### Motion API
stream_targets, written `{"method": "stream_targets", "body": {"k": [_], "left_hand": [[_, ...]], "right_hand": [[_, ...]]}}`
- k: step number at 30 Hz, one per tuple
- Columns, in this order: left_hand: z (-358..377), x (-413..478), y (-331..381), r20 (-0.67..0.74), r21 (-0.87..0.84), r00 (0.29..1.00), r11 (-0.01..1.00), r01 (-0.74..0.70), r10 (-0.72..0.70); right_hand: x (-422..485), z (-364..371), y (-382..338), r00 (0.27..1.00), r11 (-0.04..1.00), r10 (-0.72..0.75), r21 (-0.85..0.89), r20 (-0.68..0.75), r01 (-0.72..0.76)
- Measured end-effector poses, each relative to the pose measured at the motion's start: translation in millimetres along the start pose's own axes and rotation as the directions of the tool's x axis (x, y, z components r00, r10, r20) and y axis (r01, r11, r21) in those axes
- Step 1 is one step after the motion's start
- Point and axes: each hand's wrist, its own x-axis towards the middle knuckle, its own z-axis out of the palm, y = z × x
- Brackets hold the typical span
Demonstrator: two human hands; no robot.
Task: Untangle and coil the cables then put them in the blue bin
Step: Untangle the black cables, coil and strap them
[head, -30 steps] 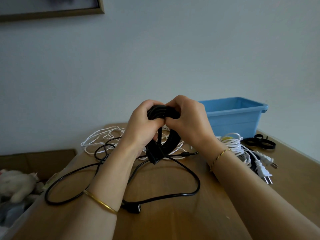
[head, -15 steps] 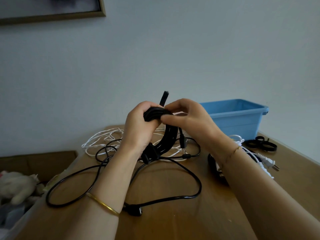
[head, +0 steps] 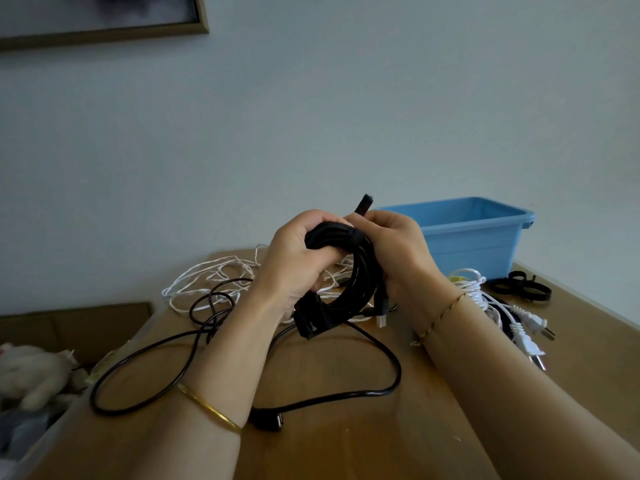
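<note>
Now, against a second ago, I note the strap (head: 363, 204) stands up above the black coil (head: 358, 285) and wraps over its top; binding is under way, I judge. The left hand (head: 294, 261) grips the coil, the right hand (head: 398, 251) pinches the strap. Coil hangs above the table (head: 346, 445), near the blue bin (head: 485, 240), loops tight, even.
</note>
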Motion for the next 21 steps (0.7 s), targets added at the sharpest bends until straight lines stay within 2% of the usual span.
{"method": "stream_targets", "body": {"k": [5,10,15,21], "left_hand": [[-5,-1,2,0.128,-0.114,0.990,0.991,0.072,-0.057],[-2,0,2,0.050,-0.102,0.998,0.993,0.054,-0.049],[-2,0,5,0.010,-0.173,0.996,0.981,0.092,-0.092],[-6,2,5,-0.103,-0.178,0.988,0.979,0.098,-0.118]], "right_hand": [[-1,1,0,0.999,0.999,0.027,0.045,-0.037,-0.026],[2,3,6,0.988,0.998,-0.020,0.056,-0.151,0.029],[-1,12,9,0.928,0.972,-0.232,-0.047,-0.292,0.228],[-10,21,11,0.916,0.946,-0.321,-0.032,-0.239,0.323]]}}
